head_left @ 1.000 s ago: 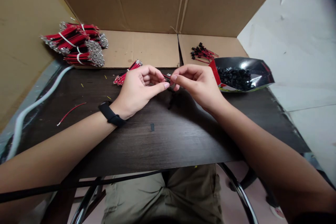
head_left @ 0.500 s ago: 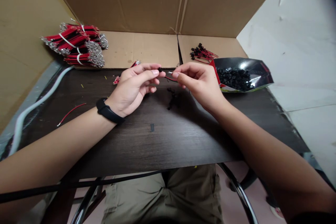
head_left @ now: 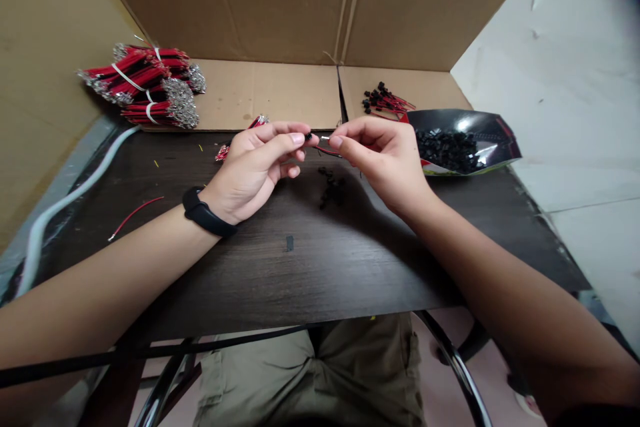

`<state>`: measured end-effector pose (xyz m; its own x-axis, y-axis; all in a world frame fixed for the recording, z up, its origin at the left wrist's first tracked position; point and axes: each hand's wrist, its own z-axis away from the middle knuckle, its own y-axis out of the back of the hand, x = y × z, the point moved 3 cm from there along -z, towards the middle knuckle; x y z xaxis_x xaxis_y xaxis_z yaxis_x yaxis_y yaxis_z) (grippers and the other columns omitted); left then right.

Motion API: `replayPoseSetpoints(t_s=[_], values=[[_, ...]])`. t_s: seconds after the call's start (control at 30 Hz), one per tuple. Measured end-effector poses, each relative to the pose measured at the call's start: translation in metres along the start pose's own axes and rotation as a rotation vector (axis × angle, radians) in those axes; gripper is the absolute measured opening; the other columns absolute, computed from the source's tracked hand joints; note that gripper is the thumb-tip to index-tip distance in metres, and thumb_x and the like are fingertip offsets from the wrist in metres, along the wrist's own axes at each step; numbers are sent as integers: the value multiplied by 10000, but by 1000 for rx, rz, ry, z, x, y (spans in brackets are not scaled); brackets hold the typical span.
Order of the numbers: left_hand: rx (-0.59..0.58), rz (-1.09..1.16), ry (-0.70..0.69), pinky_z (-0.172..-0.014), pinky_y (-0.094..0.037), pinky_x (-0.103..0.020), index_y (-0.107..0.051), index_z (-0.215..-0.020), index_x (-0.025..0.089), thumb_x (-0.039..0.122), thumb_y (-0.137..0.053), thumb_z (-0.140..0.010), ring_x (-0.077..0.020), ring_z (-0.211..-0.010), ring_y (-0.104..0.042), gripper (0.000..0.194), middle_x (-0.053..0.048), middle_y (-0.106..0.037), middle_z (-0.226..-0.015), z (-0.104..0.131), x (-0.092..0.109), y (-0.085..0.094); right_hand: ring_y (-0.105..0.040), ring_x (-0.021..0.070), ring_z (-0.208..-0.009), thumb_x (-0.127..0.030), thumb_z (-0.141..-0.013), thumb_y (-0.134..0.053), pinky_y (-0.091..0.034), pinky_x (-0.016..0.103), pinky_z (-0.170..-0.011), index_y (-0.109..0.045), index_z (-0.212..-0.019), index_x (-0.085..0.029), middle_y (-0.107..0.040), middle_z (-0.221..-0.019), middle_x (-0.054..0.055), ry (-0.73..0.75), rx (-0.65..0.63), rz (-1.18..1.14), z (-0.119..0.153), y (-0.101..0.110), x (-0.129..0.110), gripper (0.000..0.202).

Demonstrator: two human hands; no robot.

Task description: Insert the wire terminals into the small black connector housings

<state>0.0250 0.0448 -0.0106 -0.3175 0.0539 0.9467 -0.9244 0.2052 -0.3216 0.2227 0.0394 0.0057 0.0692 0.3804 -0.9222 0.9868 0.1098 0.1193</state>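
Observation:
My left hand pinches a small black connector housing between thumb and forefinger. Facing it, my right hand is closed on a wire whose silvery crimped terminal points left at the housing, a small gap apart. A red and black wire runs just below, between the two hands; which end belongs where is hidden by the fingers. Under the hands, several loose black housings lie on the dark table. Behind my left hand a small bunch of red wires is partly covered.
Tied bundles of red and black wires lie at the back left on cardboard. An open black bag of housings stands right, with finished-looking wired connectors behind it. A single red wire lies left. Cardboard walls rise behind.
The black housing has turned slightly in my left fingers and shifted a little to the right. My right hand with the terminal has barely moved.

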Motion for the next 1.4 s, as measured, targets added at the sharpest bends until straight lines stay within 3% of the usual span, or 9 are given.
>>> replayPoseSetpoints(t_s=[0.37, 0.63, 0.77, 1.0, 1.23, 1.4], values=[[-55, 40, 1, -597, -481, -177, -872, -954, 187, 170, -851, -867, -101, -747, -619, 92, -46, -748, -893, 2, -1, -3, -658, 139, -765, -523, -867, -879, -509, 284, -681, -798, -866, -180, -774, -846, 33, -11, -40, 1, 1, -2, -2, 352], [-101, 0, -4, -608, -497, -192, -871, -996, 185, 255, -906, -873, -111, -764, -625, 146, -86, -793, -1017, 3, -1, -4, -650, 137, -741, -531, -872, -880, -495, 286, -666, -805, -871, -172, -778, -823, 36, 21, -48, 46, 0, -1, -3, 367], [-81, -42, -12, -608, -494, -206, -876, -1002, 181, 317, -925, -858, -112, -742, -622, 205, -101, -803, -1028, 4, 1, -5, -597, 118, -689, -477, -897, -866, -445, 270, -614, -812, -854, -168, -756, -781, 24, 51, -25, 98, 0, 0, -5, 317], [-69, -148, -117, -595, -486, -224, -895, -1037, 212, 281, -929, -850, -122, -717, -632, 202, -84, -816, -964, 3, 1, -4, -596, 116, -681, -392, -915, -849, -454, 261, -616, -812, -844, -165, -744, -755, 15, 47, -35, 103, -1, -1, -5, 241], [-47, -240, -169, -564, -470, -250, -905, -1038, 248, 306, -924, -868, -96, -614, -571, 181, -69, -815, -972, 2, 0, 1, -634, 133, -703, -471, -893, -865, -489, 268, -622, -815, -847, -164, -757, -769, 24, 74, -13, 148, 0, -1, -6, 314], [-57, -241, -154, -564, -470, -248, -904, -1067, 246, 299, -910, -885, -96, -622, -569, 190, -73, -808, -991, 3, -1, 2, -655, 130, -704, -342, -911, -853, -512, 263, -631, -818, -853, -165, -764, -765, 20, 103, 9, 176, 1, -1, -8, 189]])
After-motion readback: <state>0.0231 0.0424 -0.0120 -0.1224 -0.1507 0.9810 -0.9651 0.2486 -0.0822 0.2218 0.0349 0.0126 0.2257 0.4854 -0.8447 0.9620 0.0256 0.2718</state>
